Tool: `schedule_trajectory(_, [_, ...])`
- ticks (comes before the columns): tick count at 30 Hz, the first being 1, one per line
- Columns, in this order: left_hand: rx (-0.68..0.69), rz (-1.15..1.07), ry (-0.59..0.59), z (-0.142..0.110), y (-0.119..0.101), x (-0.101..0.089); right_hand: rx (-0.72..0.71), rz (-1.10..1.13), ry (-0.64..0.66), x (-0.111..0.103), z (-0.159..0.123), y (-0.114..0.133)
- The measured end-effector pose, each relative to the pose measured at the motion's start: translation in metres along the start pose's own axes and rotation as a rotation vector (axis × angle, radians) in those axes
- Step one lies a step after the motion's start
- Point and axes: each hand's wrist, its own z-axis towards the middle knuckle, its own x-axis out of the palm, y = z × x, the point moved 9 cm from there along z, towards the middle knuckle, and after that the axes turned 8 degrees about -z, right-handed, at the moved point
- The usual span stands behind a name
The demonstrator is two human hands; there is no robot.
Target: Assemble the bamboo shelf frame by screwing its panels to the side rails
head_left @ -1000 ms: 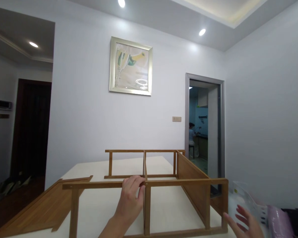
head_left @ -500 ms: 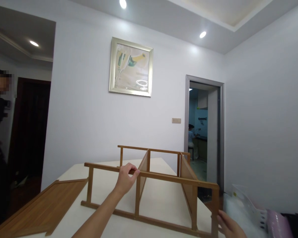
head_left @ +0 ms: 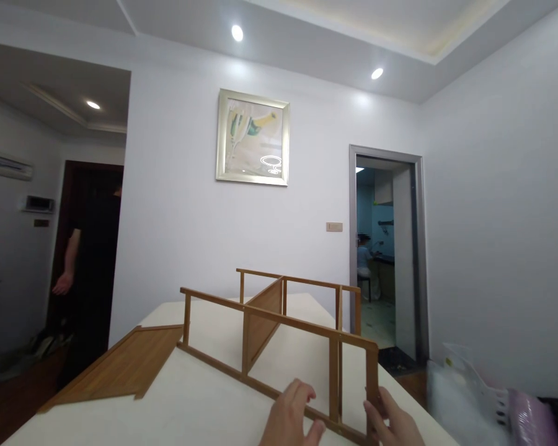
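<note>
A brown wooden shelf frame (head_left: 286,321) lies on its side on the white table (head_left: 204,399), turned at an angle. One shelf panel (head_left: 265,319) joins its two ladder-like sides near the middle; another stands edge-on towards the right end. My right hand (head_left: 393,421) grips the post at the near right end, fingers on one side and thumb on the other. Just in front of the near lower rail is my left hand (head_left: 291,412), fingers curved and thumb apart, holding nothing. Whether its fingertips touch the rail, I cannot tell.
A loose wooden panel (head_left: 114,365) lies flat on the table's left side. Plastic-wrapped items (head_left: 462,396) and a pink package (head_left: 530,418) sit beyond the right edge. One person (head_left: 90,248) stands by the dark door; another (head_left: 363,257) sits in the room through the doorway.
The shelf frame has swung round, its near right end coming towards me. My left hand has let go of the upper rail and moved down right. My right hand has taken hold of the end post.
</note>
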Motion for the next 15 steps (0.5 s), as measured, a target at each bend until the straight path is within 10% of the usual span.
schedule_trajectory(6, [-0.232,-0.007,0.226,-0.004,-0.003,0.053,-0.19,-0.138,-0.097,0.006,-0.002,0.028])
schedule_trajectory(15, [-0.233,0.136,0.366,0.012,-0.028,0.115,-0.101,-0.327,-0.156,0.003,-0.016,0.025])
